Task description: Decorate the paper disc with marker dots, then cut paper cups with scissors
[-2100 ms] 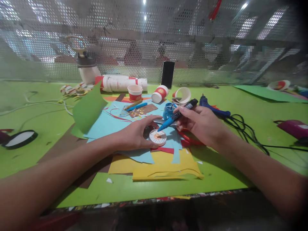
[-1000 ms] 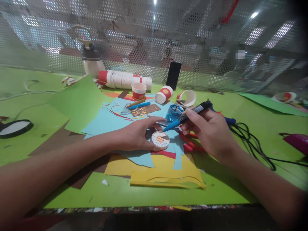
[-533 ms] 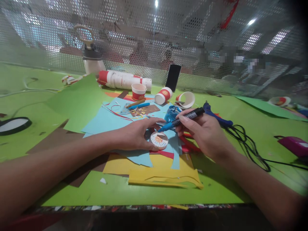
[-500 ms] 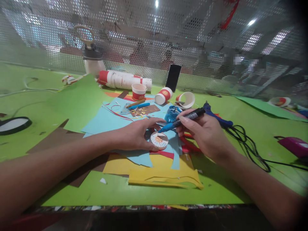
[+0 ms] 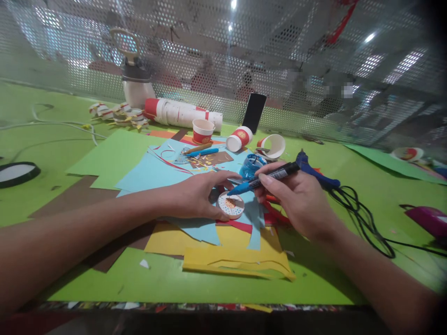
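Steadied between the thumb and fingers of my left hand [image 5: 195, 195] is a small round white disc [image 5: 230, 211], like a cup bottom with a rim. It has an orange-red print in its middle and dark dots around it. My right hand [image 5: 296, 195] grips a blue paint marker [image 5: 268, 179] with a black barrel. The marker's tip points down at the far part of the disc; whether it touches cannot be made out. Under the disc lie light blue paper [image 5: 139, 172] and yellow paper [image 5: 167, 237]. Behind the marker sits a blue plastic-looking container [image 5: 252, 166].
Paper cups [image 5: 203, 131], a stack of cups [image 5: 185, 114] and a phone [image 5: 254, 111] stand or lie farther back. On the right are a blue glue gun [image 5: 316, 172] with a black cord and a magenta object [image 5: 426, 221]. Black tape [image 5: 19, 173] lies left, beside green paper [image 5: 108, 156].
The green sheet on the left has dropped flatter, and cut cup rings behind it now show. The marker tip has shifted slightly left over the disc. Both hands keep their holds.
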`<state>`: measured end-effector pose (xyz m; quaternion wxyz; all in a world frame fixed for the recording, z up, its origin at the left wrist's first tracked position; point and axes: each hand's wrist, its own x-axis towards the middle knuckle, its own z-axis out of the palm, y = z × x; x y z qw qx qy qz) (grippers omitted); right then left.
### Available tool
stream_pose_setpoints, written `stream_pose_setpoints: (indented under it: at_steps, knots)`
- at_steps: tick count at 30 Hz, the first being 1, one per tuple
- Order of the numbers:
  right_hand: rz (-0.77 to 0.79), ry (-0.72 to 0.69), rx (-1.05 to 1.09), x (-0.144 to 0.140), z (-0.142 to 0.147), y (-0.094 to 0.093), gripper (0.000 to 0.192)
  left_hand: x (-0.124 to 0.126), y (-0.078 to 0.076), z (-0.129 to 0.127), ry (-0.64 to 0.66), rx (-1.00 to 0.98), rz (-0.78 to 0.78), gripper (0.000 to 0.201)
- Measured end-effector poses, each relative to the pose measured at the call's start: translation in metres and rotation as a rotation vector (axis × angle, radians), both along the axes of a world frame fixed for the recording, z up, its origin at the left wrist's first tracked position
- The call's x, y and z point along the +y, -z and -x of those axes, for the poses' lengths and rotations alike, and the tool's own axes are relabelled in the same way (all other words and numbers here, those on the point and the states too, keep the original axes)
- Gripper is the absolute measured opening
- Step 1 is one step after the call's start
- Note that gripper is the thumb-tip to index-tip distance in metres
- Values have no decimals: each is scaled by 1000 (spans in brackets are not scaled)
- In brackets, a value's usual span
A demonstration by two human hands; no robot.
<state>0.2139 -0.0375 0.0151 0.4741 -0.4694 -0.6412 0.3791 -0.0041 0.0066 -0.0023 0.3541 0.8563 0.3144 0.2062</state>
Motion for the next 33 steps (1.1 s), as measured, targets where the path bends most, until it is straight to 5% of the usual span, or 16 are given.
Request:
stream_pose_setpoints:
  at_steps: [33]
  knots:
    - [-91,3,-142,-7,12,-4,8,0,-2,0,23,3,-3,78]
